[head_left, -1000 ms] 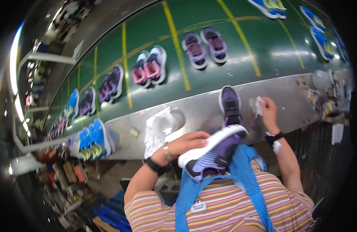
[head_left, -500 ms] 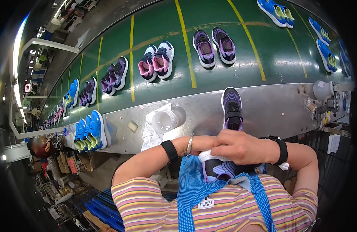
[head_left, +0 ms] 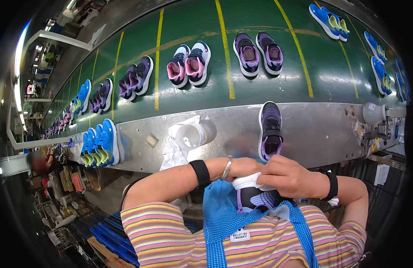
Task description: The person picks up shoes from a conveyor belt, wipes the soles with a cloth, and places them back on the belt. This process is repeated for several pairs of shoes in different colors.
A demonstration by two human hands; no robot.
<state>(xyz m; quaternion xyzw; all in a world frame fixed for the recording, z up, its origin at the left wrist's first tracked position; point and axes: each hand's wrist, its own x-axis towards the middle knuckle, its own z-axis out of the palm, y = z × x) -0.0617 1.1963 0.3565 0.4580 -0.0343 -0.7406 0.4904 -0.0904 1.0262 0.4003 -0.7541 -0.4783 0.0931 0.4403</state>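
Close against my blue checked apron [head_left: 220,210] is a black and purple sneaker [head_left: 253,196] with a striped side panel. My left hand [head_left: 243,169] grips its far side, with the fingers mostly hidden. Bent fingers of my right hand [head_left: 284,176] close on the white edge of the same sneaker. Whether that white part is all sole or partly a cloth, I cannot tell. Just beyond my hands, the matching sneaker [head_left: 271,127] stands upright on the metal ledge [head_left: 322,134], its toe pointing away.
Pairs of sneakers stand on the green belt [head_left: 296,89], including a purple and black pair [head_left: 247,56] straight ahead. Left on the ledge are several blue sneakers [head_left: 109,142]. A translucent tub [head_left: 188,136] rests by a white cloth [head_left: 173,154]. Metal equipment [head_left: 381,120] stands at the right.
My right hand has drawn back slightly to the right, its fingers now more bent over the sneaker's white edge. The view has shifted a little. Both hands stay at the held sneaker.
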